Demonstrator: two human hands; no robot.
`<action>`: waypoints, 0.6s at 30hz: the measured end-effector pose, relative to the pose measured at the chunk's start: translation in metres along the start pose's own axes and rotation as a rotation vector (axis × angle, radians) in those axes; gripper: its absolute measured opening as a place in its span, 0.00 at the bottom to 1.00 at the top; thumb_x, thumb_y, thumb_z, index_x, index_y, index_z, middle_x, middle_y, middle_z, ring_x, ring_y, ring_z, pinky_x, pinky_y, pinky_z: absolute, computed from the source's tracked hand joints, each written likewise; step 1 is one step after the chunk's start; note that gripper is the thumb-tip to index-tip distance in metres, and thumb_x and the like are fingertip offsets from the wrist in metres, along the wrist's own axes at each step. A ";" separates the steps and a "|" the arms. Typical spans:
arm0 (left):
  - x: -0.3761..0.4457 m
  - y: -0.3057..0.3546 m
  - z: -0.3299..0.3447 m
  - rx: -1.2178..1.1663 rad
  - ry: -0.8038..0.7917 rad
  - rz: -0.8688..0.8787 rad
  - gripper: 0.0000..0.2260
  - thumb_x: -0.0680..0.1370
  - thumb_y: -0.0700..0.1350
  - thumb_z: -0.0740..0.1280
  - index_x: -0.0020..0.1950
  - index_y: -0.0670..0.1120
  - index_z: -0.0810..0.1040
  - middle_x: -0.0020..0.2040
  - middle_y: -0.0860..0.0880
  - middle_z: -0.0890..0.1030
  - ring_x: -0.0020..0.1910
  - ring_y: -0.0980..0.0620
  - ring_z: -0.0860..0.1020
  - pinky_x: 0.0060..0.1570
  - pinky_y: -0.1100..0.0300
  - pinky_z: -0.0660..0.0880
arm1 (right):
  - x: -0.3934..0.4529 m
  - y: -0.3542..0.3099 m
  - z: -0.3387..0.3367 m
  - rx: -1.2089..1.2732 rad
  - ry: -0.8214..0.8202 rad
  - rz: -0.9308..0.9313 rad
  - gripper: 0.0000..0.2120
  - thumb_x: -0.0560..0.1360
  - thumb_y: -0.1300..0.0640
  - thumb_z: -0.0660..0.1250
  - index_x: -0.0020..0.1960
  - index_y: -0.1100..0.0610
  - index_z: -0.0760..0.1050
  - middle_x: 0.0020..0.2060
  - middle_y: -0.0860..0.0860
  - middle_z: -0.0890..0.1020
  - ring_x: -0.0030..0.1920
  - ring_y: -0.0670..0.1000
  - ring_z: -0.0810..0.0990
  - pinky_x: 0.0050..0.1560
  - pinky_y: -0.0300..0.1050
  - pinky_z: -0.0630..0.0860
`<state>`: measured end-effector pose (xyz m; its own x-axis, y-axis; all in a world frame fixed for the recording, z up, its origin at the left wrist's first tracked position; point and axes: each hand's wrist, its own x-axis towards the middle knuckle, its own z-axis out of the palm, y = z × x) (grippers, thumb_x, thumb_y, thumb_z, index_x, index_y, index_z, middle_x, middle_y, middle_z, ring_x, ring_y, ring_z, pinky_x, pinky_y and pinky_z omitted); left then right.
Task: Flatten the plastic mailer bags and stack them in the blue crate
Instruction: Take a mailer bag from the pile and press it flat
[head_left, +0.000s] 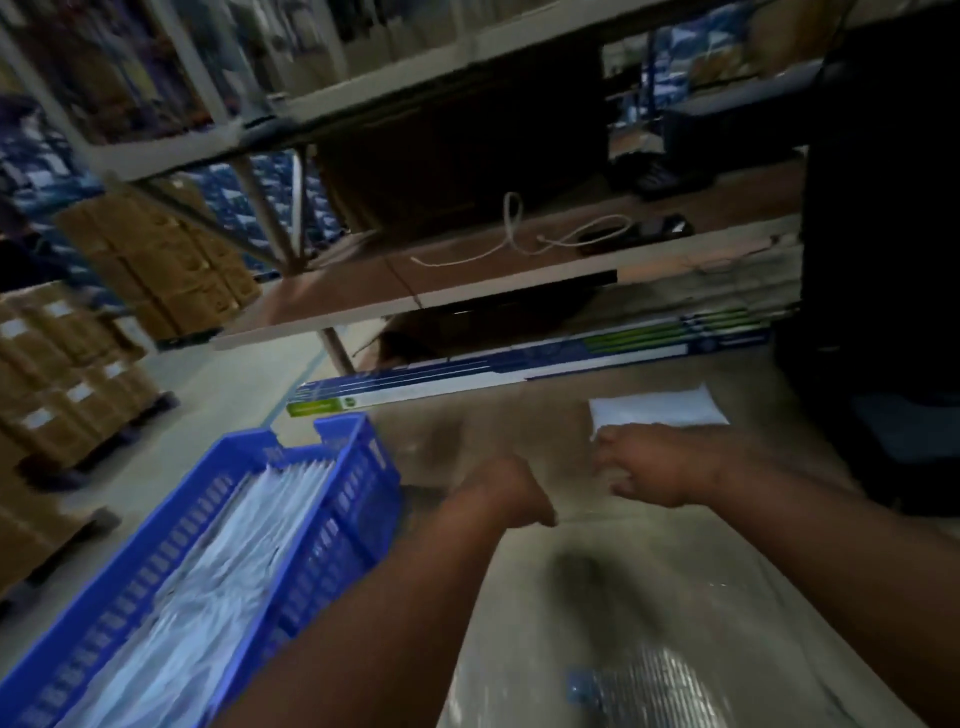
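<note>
Mailer bags (218, 587) lie stacked flat inside the blue crate (332, 551), their pale, crinkled plastic filling it along its length (individual bags blur together, so no count can be made). The crate sits on the floor at lower left, its slotted wall just beside the left forearm. One more white mailer bag (657, 413) lies flat on the floor, well apart from the crate, at the far side of the right hand.

Right hand (652, 470) reaches forward with its knuckles at the near edge of that white bag; the fingers look curled, with something pale showing between them, but motion blur makes it impossible to tell whether they pinch the bag or only touch it. Left hand (506, 491) hovers over the bare floor between the crate and the right hand, fingers bent down at the wrist; it is too smeared to tell whether it holds anything.

Near the bottom edge, a clear, ribbed plastic sheet (654, 680) with a blue patch lies on the grey floor (519, 426). Beyond the hands, a long blue and green flat carton (519, 369) rests against the base of a metal shelf rack (467, 291), where a white cord (524, 234) lies looped on a shelf board. Stacked brown cardboard boxes (156, 265) stand at left.
</note>
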<state>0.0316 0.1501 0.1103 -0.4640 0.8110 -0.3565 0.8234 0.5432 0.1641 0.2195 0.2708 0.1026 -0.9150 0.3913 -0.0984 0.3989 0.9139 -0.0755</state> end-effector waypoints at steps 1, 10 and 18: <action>0.008 0.012 0.007 0.043 0.001 0.022 0.27 0.72 0.59 0.80 0.64 0.45 0.81 0.62 0.45 0.81 0.60 0.45 0.79 0.50 0.57 0.71 | -0.010 0.015 0.011 0.049 0.013 0.038 0.19 0.82 0.45 0.66 0.72 0.43 0.76 0.73 0.46 0.73 0.70 0.50 0.74 0.68 0.51 0.71; 0.104 0.080 0.043 0.032 -0.052 0.052 0.26 0.76 0.48 0.78 0.72 0.47 0.76 0.69 0.46 0.78 0.63 0.49 0.79 0.60 0.56 0.78 | -0.007 0.124 0.072 0.151 0.044 0.365 0.35 0.81 0.44 0.68 0.84 0.47 0.59 0.84 0.54 0.55 0.81 0.60 0.57 0.78 0.55 0.62; 0.186 0.136 0.055 0.403 0.127 0.319 0.36 0.76 0.48 0.70 0.81 0.48 0.59 0.76 0.40 0.67 0.71 0.37 0.69 0.69 0.45 0.73 | 0.073 0.193 0.102 0.239 0.035 0.524 0.41 0.76 0.48 0.71 0.83 0.42 0.54 0.82 0.51 0.57 0.81 0.57 0.57 0.79 0.64 0.60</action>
<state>0.0747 0.3628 0.0157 -0.1856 0.9558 -0.2279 0.9788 0.1593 -0.1291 0.2362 0.4644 -0.0201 -0.5911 0.7924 -0.1506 0.7985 0.5485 -0.2483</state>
